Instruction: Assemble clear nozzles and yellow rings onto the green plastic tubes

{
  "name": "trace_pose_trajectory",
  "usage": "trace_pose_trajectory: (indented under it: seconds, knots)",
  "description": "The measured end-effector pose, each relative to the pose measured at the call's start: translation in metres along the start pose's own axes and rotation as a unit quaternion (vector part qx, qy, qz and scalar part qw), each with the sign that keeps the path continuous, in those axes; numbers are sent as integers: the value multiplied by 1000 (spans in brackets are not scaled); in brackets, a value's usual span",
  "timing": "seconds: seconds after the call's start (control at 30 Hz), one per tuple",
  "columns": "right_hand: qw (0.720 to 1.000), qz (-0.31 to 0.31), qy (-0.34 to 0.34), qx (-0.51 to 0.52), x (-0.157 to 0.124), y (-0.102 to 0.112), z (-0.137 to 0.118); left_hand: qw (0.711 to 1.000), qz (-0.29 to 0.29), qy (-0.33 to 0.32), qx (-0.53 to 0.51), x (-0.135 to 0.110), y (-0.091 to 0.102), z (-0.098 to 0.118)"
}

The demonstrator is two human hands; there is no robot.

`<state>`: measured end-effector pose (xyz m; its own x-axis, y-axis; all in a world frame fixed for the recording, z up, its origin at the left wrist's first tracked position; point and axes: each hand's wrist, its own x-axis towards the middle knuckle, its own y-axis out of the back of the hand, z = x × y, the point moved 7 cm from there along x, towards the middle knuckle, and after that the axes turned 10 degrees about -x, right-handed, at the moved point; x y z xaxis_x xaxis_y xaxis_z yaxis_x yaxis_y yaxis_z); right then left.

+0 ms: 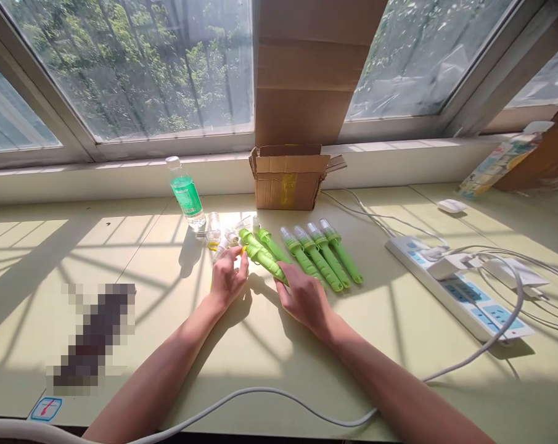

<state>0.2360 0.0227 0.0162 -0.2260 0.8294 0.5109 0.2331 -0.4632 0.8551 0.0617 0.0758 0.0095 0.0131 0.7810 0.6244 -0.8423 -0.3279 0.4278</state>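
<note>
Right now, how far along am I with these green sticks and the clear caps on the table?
Four green sticks lie in a neat row with clear caps on, so those look done. Both hands are on another green stick: the left hand at its top end, the right hand on its lower end. One more stick lies just behind it, and loose clear caps sit by the water bottle.

left hand [227, 280]: fingers pinched, forearm extended | right hand [304, 297]: palm down, fingers curled

Bare desk [269, 345] near side; bottle [186, 194], cardboard box [288, 179] behind, power strip [463, 290] w/ cables right.
</note>
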Motion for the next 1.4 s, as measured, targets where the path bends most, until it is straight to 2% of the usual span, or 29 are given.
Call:
trace_pose_trajectory:
  seconds: [0.43,0.83,1.17,1.4]
  knots:
    - [999,31,0,12,1,2,2,1000,10,-5,-11,-1,-2,-3]
    - [1000,15,-5,-1,3,1,1,999,18,-16,-31,0,-1,-2]
    - [998,44,27,-25,2,-1,5,999,26,-27,-39,0,-1,-2]
    - [996,60,45,-50,0,2,6,996,35,-61,-46,1,0,4]
